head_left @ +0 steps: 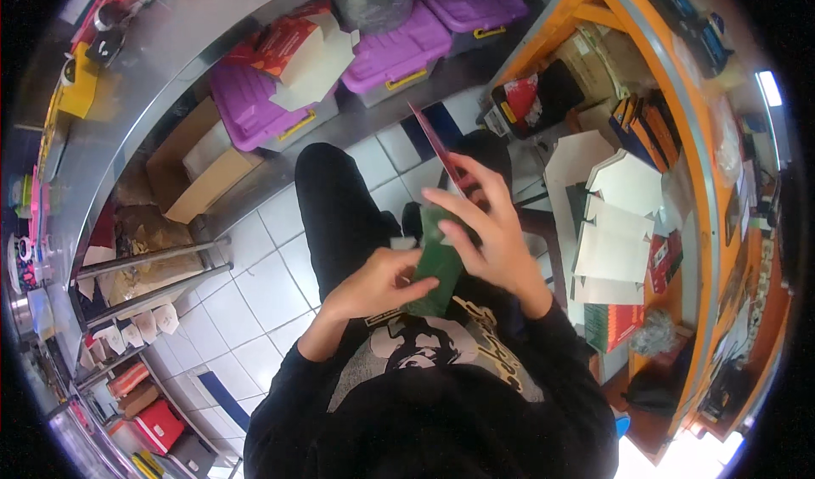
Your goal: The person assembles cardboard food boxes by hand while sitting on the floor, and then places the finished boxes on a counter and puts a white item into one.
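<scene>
Above my lap I hold a piece of printed card, seemingly a folding carton, with a dark green panel (439,262). My left hand (371,285) pinches the panel's lower part, the thumb lying across its face and the other fingers behind. Over its upper end is my right hand (488,228), thumb and fingers curled against it. A thin red panel (435,143) rises past the right fingers, seen almost edge-on. Whether it is joined to the green one is hidden by that hand.
Purple-lidded bins (395,54) stand ahead, with red and white cartons (310,59) on top. At my right, flat white cartons (615,241) lean by an orange wooden shelf (692,139). A metal table edge (182,71) curves along the left, above an open cardboard box (204,160).
</scene>
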